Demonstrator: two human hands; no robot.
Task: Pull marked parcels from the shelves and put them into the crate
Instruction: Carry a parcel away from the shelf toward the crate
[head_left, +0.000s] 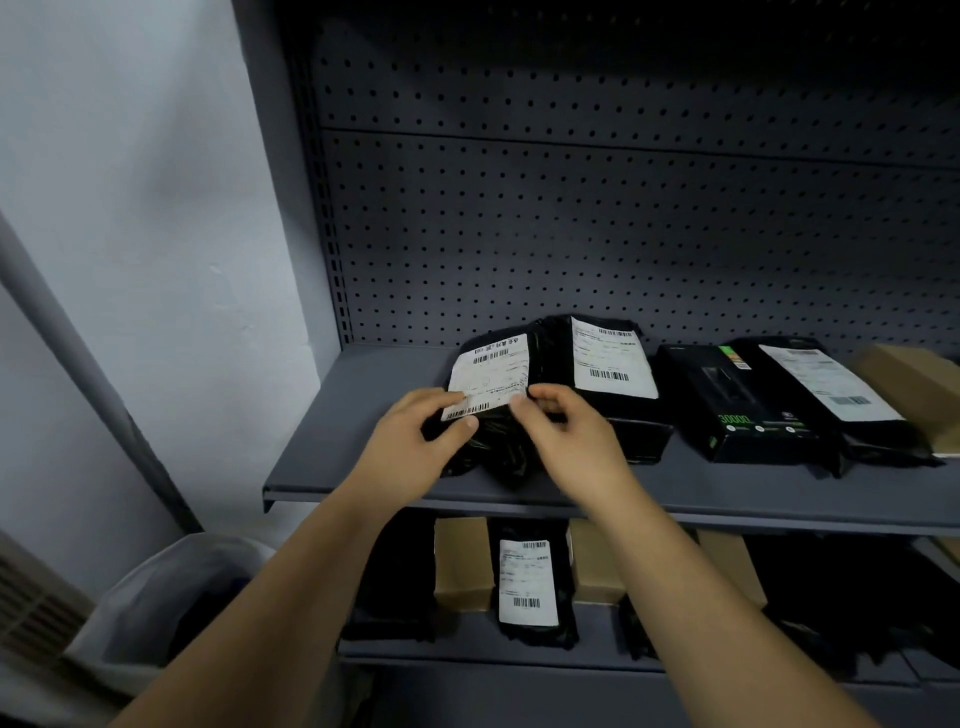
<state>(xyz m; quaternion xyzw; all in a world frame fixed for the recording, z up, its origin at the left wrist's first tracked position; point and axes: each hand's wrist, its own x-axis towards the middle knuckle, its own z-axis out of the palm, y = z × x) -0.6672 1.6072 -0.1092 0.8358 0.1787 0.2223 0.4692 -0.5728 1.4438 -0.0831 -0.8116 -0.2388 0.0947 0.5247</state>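
A head-worn camera looks down along a person's two bare forearms, which reach out to a grey metal shelf (363, 415). Both hands grasp the same black parcel (501, 449), a crumpled plastic mailer with a white barcode label (488, 374) on top. The parcel is at the front left of the shelf. Whether it is lifted clear of the board cannot be told.

The left hand (415, 441) curls round the parcel's left edge, with its thumb pressed on the lower strip of the label. The right hand (563, 436) holds the parcel's right side, its thumb and curled fingers pinching by the label's lower right corner.

Just behind and to the right, against the held parcel, lies a second black mailer (608, 364) with its own white label. Further right are a black retail box (727, 410) with green print, another labelled black parcel (826, 384), and a brown cardboard box (914, 379) at the frame's right edge. A grey pegboard panel (571, 208) forms the back of the shelving.

On the lower shelf (467, 657), a tan carton (462, 561) stands just beside an upright black mailer (530, 582) with a white label. Around them are dark shapes too dim to make out.

A pale crate (150, 587) sits on the floor at lower left, beside the shelving and below a white wall (130, 208). Its contents are dark and blurred.
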